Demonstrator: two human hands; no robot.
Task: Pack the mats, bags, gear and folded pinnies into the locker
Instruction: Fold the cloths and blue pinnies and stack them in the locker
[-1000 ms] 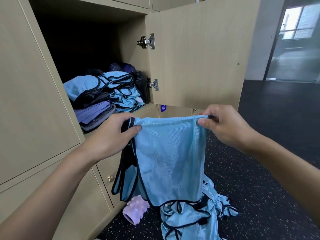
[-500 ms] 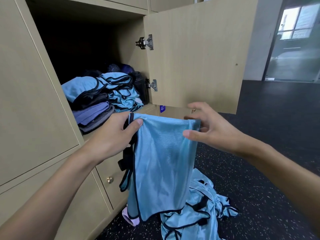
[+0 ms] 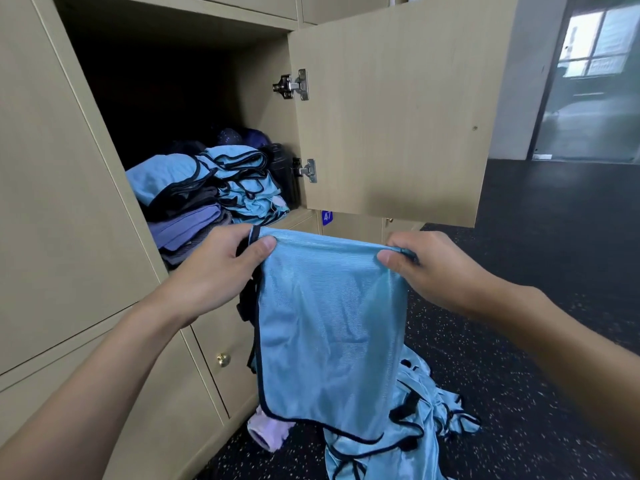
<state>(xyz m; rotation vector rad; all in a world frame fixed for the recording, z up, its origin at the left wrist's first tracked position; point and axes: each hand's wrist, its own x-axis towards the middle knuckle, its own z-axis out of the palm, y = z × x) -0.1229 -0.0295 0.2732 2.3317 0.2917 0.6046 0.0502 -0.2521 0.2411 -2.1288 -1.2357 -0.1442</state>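
Note:
A light blue pinny with black trim (image 3: 329, 327) hangs in front of me, folded over at its top edge. My left hand (image 3: 221, 268) pinches its top left corner and my right hand (image 3: 429, 268) pinches its top right corner. Behind it stands the open locker (image 3: 162, 98). Inside lie folded blue pinnies (image 3: 242, 181) on the right, and a blue pinny on grey and purple mats (image 3: 187, 226) on the left. Dark gear sits at the back. More blue pinnies (image 3: 415, 434) lie heaped on the floor below.
The locker door (image 3: 398, 109) stands open to the right, just above my hands. A pale purple foam roller (image 3: 266, 433) lies on the dark speckled floor (image 3: 519, 393) against the lower cabinets, half hidden by the pinny. A brass knob (image 3: 223, 359) marks a lower door.
My right hand let go of the pinny's corner, came in toward the left hand, then gripped the top edge again and spread it out. The pinny now hangs narrower, folded lengthwise.

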